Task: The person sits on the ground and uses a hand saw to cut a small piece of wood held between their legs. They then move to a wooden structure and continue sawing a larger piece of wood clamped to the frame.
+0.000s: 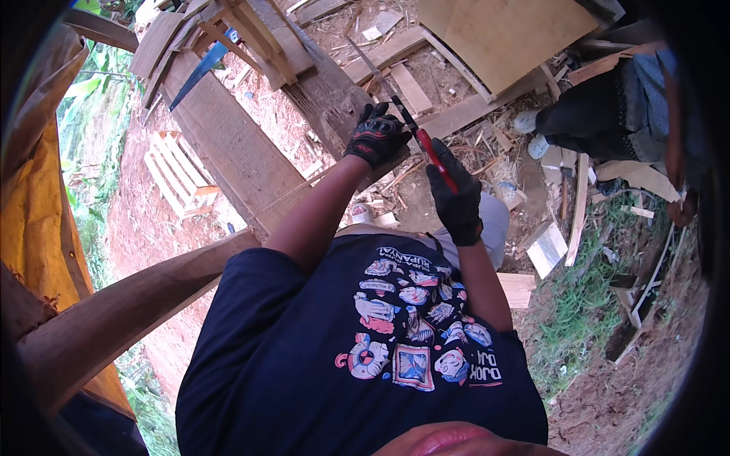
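My right hand [455, 190], in a dark glove, is closed around the red handle of a saw [430, 152]. Its long, narrow blade points away to the upper left and shows nearly edge-on. My left hand [376, 137], in a black glove with red and white marks, bears on the near end of a thick wooden plank [328, 102], close beside the saw. The left fingers are bent over the wood, and their tips are partly hidden. Whether the blade touches the plank I cannot tell.
A second wide board [228, 140] runs along the left, with a blue saw [199, 74] on it near a wooden frame [247, 34]. A slatted crate [179, 175] sits on the ground. Another person's legs [585, 114] stand at right, near a plywood sheet [509, 38] and scattered offcuts.
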`<state>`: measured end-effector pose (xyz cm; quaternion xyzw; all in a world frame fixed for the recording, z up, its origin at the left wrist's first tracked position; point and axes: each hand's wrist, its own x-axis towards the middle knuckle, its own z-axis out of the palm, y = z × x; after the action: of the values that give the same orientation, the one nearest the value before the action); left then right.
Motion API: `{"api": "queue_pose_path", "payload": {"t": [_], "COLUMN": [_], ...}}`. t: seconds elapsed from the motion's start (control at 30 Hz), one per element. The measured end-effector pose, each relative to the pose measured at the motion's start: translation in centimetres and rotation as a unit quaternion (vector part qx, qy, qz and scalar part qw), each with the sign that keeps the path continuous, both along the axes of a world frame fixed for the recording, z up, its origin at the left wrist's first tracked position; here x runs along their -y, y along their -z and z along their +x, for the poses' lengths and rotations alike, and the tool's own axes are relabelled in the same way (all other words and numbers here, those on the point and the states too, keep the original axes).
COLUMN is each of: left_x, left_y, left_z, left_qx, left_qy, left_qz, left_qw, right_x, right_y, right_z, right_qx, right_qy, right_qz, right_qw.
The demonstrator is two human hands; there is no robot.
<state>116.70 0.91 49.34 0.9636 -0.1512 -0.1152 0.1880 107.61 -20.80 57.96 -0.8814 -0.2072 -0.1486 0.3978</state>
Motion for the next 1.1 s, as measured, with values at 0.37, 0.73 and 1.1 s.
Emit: {"api": "queue_pose_path", "payload": {"t": [0.37, 0.73, 1.1], "left_x": [-0.5, -1.3, -2.6], "left_y": [0.0, 1.9, -3.0], "left_z": [1.1, 2.3, 2.5], "left_qx": [-0.065, -0.032, 0.056], "left_qy": [-0.005, 0.017, 0.042], "left_qz": [-0.008, -0.017, 0.059], "left_qw": [0.998, 0.999, 0.996], "right_x": [4.7, 11.2, 7.0], "right_y": [-4.2, -8.7, -9.8], "right_z": [-6.6, -17.3, -13.9], "right_qx": [-0.149, -0.217, -0.239], "right_qy": [0.02, 0.102, 0.186], "right_qz": [-0.002, -0.008, 0.171], "right_qw": [0.989, 0.971, 0.937]}}
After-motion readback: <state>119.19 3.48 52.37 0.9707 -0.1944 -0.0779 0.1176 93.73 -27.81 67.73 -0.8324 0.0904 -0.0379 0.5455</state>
